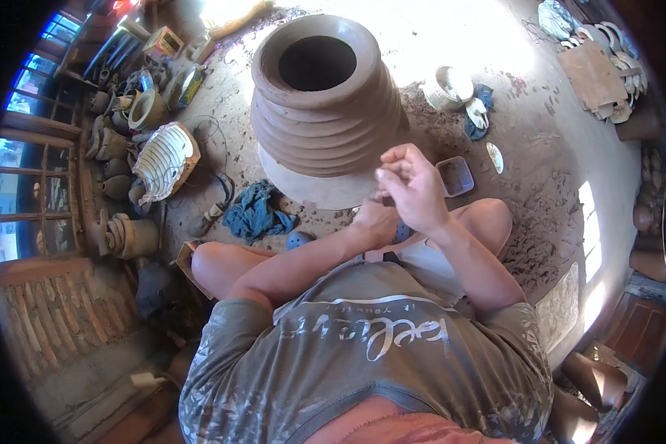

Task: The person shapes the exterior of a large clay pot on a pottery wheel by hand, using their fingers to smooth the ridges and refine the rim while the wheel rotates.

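Blue rag [255, 211] lay on the floor left of my knee. My left hand [375, 220] sat low, fingers curled, grip hidden behind the right hand [416, 189], which was raised with fingertips pinched together, seemingly rubbing clay off. The ridged clay pot [325, 96] stood just ahead on its round board [303, 185]; I judged fingers should be clean and damp before touching that soft wall.

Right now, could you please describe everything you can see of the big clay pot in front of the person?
The clay pot is large, brown and looks unfired, with stepped horizontal ridges down its wall and a thick rim around a dark round mouth. It stands upright on a pale round slab on the floor. Neither hand touches it.
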Motion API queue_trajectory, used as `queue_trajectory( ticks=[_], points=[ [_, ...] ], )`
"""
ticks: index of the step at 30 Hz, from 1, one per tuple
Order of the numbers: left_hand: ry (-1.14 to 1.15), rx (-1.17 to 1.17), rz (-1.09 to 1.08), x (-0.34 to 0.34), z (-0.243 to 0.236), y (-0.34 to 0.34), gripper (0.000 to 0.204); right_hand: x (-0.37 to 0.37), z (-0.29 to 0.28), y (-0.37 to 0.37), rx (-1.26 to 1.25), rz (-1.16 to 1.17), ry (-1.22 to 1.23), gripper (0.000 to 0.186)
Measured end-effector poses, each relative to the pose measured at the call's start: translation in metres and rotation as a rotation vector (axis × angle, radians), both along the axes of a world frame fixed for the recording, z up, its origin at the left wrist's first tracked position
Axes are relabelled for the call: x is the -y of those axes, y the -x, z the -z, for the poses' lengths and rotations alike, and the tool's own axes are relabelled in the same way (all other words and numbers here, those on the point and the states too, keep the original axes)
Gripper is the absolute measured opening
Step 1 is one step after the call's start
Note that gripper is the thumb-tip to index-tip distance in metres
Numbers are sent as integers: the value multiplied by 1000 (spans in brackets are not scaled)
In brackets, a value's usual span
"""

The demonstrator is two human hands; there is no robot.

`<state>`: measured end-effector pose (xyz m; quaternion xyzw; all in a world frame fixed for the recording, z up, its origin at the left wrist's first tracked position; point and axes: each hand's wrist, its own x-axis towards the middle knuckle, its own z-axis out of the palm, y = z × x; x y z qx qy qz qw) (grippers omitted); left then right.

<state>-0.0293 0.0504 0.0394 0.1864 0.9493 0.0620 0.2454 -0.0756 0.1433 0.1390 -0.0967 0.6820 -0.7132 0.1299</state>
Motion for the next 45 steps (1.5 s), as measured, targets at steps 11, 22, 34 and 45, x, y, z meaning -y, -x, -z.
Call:
queue_trajectory(
  ticks=[11,22,34,45],
  points=[
    [-1484,606,-740,89,-33,-44,47,-28,40,-15,-686,-308,-329,15],
    [-639,-187,-806,108,-3,-46,46,-30,50,-38,85,-209,-83,8],
    [75,-47,-531,149,20,-17,55,-18,12,7,-558,-23,-166,12],
    [241,66,-427,113,13,-30,51,29,-23,26,-1151,11,-429,24]
  ],
)
